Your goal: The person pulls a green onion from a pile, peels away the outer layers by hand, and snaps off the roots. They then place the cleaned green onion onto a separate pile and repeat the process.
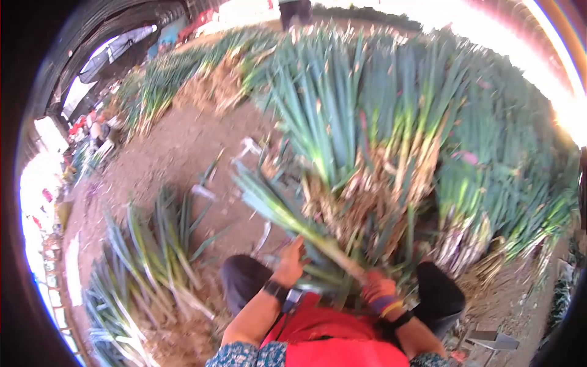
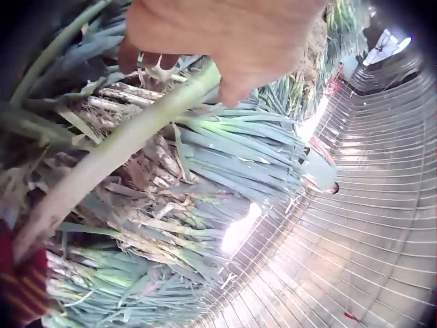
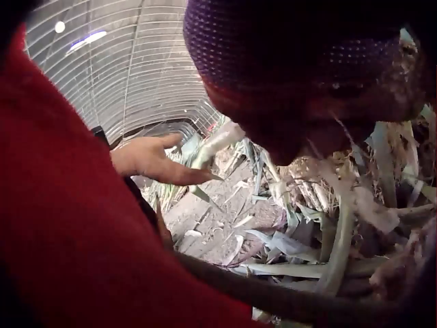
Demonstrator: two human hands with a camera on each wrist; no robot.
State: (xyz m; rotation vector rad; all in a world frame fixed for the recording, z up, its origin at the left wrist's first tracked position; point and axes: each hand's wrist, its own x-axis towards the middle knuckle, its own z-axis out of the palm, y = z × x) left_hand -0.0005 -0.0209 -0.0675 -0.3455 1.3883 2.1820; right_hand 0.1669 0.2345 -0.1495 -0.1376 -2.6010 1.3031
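Nearest the camera is a red apron (image 1: pixel 342 352) spread across the person's lap, with a dark-trousered knee on either side. Between the knees, one long leek (image 1: pixel 333 251) lies slantwise, its pale root end toward the right hand (image 1: pixel 380 292) and its green leaves pointing up and away past the left hand (image 1: pixel 288 264).

The right hand, in a knitted covering, grips the root end, apparently anchoring the stalk and leaving its length exposed. The left hand is wide, its fingers extended beside the stalk farther up; it seems to steady or guide the leek rather than clasp it, though the wrist views hide part of the contact, so how firmly it touches I cannot tell.

The standing bundles (image 1: pixel 324 116) rise just beyond the leek, leaves up and dry roots down, which probably keeps the leaf ends together. A looser heap (image 1: pixel 137 260) lies by the left knee, its root ends nearer the person.

Brown soil (image 1: pixel 183 147) scattered with scraps runs between heap and bundles, giving the leafy end its widest room to swing, up and to the left. Room is tighter ahead of the right hand, where roots and fallen leaves crowd close, and the right knee bounds that side.
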